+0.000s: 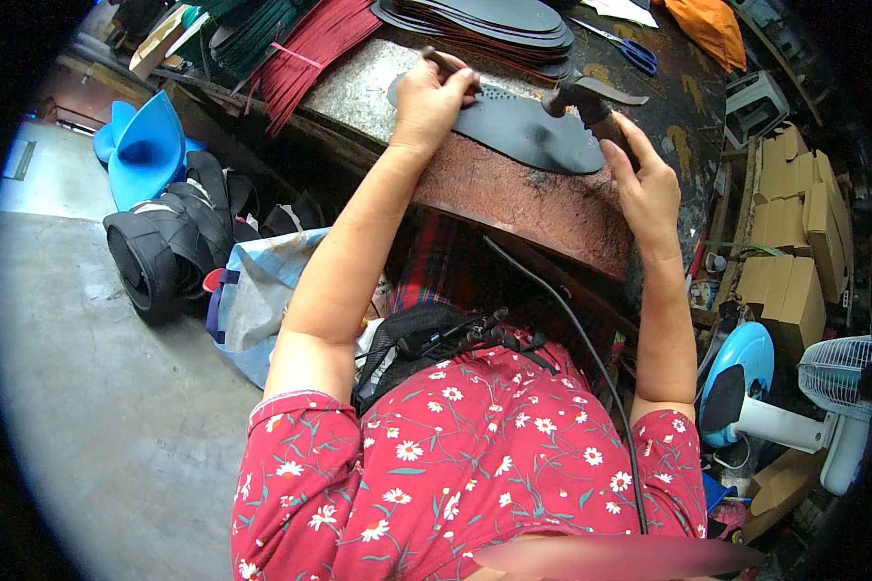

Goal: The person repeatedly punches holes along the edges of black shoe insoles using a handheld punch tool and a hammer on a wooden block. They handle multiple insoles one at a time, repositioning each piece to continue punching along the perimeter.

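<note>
A dark grey shoe sole (528, 134) lies flat on the work surface, with small holes visible near its left part. My left hand (430, 105) is closed around a short dark rod-like tool (440, 62) over the left end of the sole; the tool's lower tip is hidden by my fingers. In my right hand (646, 192) is a hammer, gripped by its handle. The dark hammer head (574, 98) is just above the sole's right end. Part of the handle is covered by my fingers.
Behind the sole are a stack of dark soles (499, 29), red strips (312, 50), blue-handled scissors (638, 56) and a curved blade (612, 92). Cardboard boxes (790, 223) and a fan (835, 373) stand at right. Black rolled material (160, 247) lies on the floor at left.
</note>
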Available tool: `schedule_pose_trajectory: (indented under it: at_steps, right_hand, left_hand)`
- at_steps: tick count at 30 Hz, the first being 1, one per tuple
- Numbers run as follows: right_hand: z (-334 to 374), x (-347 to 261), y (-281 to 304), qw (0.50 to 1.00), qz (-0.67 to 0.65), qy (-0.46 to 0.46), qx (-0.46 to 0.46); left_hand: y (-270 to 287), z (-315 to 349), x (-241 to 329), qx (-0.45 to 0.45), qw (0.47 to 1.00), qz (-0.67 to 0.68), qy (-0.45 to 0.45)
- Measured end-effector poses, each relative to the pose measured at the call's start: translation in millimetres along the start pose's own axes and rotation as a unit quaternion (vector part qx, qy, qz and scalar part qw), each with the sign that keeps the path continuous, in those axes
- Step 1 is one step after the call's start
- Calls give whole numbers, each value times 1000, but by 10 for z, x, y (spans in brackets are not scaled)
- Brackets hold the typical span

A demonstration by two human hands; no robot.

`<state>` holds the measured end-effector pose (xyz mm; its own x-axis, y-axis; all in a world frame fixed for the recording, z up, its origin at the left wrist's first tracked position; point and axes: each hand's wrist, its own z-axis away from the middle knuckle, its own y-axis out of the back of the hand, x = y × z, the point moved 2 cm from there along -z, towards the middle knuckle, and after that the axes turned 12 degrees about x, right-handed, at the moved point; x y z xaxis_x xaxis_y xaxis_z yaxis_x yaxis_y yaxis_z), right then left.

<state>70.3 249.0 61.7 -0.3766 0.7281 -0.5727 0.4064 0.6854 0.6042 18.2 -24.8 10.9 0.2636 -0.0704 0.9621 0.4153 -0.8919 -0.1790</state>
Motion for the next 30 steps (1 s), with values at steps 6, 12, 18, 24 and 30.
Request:
schedule_pose_trajectory:
  at_steps: [6, 12, 18, 24, 30]
  right_hand:
    - [-198, -350, 352, 990, -126, 45, 51]
    - [-289, -740, 344, 954, -156, 198, 160]
    - [-73, 12, 164, 995, 82, 39, 50]
    - [158, 940, 682, 962, 259, -62, 53]
    - [-53, 475, 316, 966, 205, 155, 8]
  left_hand:
    - [1, -4, -49, -7, 986, -160, -50]
    - [-161, 171, 148, -2, 880, -355, -316]
    - [-108, 98, 83, 47, 996, -70, 11]
    - [322, 46, 269, 146, 987, 37, -56]
    - [518, 205, 264, 137, 987, 67, 48]
